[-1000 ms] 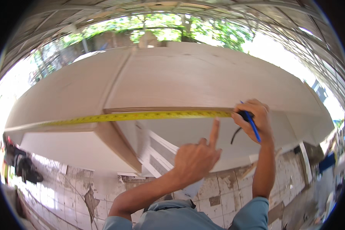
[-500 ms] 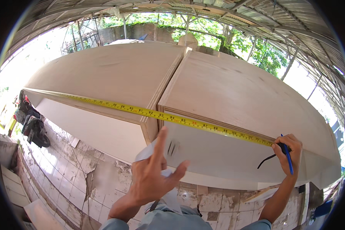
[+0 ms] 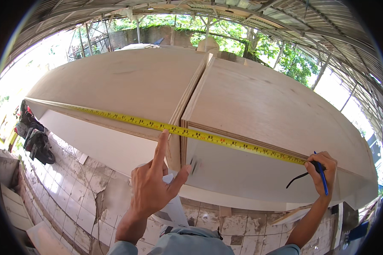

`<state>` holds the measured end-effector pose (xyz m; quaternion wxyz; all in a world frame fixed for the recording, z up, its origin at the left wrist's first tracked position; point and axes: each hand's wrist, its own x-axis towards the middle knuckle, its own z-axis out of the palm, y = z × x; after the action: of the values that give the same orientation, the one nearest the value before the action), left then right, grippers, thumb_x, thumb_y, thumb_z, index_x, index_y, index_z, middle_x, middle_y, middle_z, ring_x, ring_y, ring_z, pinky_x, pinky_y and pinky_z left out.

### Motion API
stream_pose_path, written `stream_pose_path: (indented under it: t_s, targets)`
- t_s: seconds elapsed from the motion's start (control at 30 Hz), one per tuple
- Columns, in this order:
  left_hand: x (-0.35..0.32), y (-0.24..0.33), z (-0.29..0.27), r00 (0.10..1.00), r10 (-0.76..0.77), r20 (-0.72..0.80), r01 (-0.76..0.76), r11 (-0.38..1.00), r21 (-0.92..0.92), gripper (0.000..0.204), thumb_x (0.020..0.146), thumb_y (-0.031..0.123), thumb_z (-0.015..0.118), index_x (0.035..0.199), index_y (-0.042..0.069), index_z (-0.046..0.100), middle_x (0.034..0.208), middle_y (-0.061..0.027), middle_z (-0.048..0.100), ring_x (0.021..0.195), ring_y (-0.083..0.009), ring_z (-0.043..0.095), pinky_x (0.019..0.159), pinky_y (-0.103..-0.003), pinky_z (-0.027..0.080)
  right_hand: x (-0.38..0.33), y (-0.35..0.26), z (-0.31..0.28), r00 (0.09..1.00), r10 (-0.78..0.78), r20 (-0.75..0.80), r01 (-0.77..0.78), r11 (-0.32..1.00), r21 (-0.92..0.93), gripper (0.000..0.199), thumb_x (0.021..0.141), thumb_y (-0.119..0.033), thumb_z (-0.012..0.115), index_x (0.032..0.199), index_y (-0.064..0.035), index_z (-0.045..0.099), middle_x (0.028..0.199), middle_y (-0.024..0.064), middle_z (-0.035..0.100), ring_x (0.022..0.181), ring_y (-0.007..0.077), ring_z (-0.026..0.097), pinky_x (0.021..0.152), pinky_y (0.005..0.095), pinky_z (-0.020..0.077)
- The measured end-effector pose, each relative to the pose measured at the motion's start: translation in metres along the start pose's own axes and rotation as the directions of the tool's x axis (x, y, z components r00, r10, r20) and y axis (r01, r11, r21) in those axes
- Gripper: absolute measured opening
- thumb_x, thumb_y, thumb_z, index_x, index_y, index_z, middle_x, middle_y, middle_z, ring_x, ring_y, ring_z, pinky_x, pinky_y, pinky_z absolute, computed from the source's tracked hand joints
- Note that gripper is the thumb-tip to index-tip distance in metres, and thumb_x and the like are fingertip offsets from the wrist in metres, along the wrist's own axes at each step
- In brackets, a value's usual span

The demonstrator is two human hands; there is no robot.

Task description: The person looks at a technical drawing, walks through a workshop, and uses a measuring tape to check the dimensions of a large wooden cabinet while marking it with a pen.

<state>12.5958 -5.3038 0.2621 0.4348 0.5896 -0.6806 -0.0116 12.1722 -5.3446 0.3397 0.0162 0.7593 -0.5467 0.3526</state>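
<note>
The left hand point(image 3: 151, 187) is raised with its index finger straight out, thumb spread to the side and the other fingers curled; it holds nothing. The fingertip touches the lower edge of the yellow measuring tape point(image 3: 187, 132), just left of the seam where two plywood panels meet. The right hand point(image 3: 321, 168) is closed around the tape's far end, pressing it against the front edge of the right plywood panel point(image 3: 264, 102), with a blue pen point(image 3: 322, 178) clamped between its fingers and a black strap point(image 3: 297, 178) dangling below.

The tape runs taut along the front edge of both panels, from the far left corner of the left plywood panel point(image 3: 123, 80) down to the right hand. The upright divider point(image 3: 174, 148) between the panels ends right beside the pointing finger. Under the edge hang white faces point(image 3: 102, 144), and there is free space in front of them for both forearms.

Below lies a cracked tiled floor point(image 3: 64, 182). A black bag point(image 3: 36, 142) sits at the left, well apart from the hands; what it holds cannot be told. Metal roofing point(image 3: 251, 10) and green trees point(image 3: 225, 32) stand beyond the panels.
</note>
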Motion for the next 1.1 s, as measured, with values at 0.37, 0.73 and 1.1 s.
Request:
stream_pose_path:
  t_s: [0.37, 0.73, 1.1]
  targets:
    - [0.005, -0.007, 0.001, 0.998, -0.006, -0.067, 0.007, 1.000, 0.014, 0.075, 0.084, 0.019, 0.082, 0.150, 0.005, 0.050, 0.057, -0.0010, 0.040, 0.053, -0.0130, 0.042, 0.055, -0.030, 0.037, 0.007, 0.007, 0.004, 1.000, -0.025, -0.005, 0.024, 0.999, -0.047, 0.014, 0.076, -0.018, 0.080, 0.081, -0.0062, 0.075, 0.069, 0.0086, 0.064, 0.070, 0.0232, 0.061, 0.066, 0.0344, 0.0483]
    - [0.009, -0.008, 0.009, 0.997, -0.012, -0.081, 0.011, 1.000, -0.012, 0.066, 0.089, 0.010, 0.074, 0.150, 0.005, 0.049, 0.054, -0.0005, 0.033, 0.053, -0.0117, 0.032, 0.055, -0.029, 0.028, -0.001, 0.007, 0.001, 0.999, 0.033, -0.006, -0.034, 0.997, -0.068, 0.013, 0.078, -0.023, 0.076, 0.078, -0.0101, 0.074, 0.066, 0.0046, 0.064, 0.070, 0.0205, 0.061, 0.066, 0.0360, 0.0484]
    - [0.008, -0.011, 0.013, 0.996, -0.010, -0.083, 0.009, 1.000, -0.013, 0.064, 0.093, 0.006, 0.069, 0.152, 0.008, 0.046, 0.053, -0.0003, 0.033, 0.052, -0.0106, 0.030, 0.057, -0.028, 0.028, 0.000, 0.014, -0.002, 1.000, -0.006, 0.018, 0.007, 0.998, -0.057, 0.015, 0.079, -0.025, 0.072, 0.080, -0.0106, 0.075, 0.068, 0.0061, 0.064, 0.073, 0.0242, 0.063, 0.068, 0.0376, 0.0495]
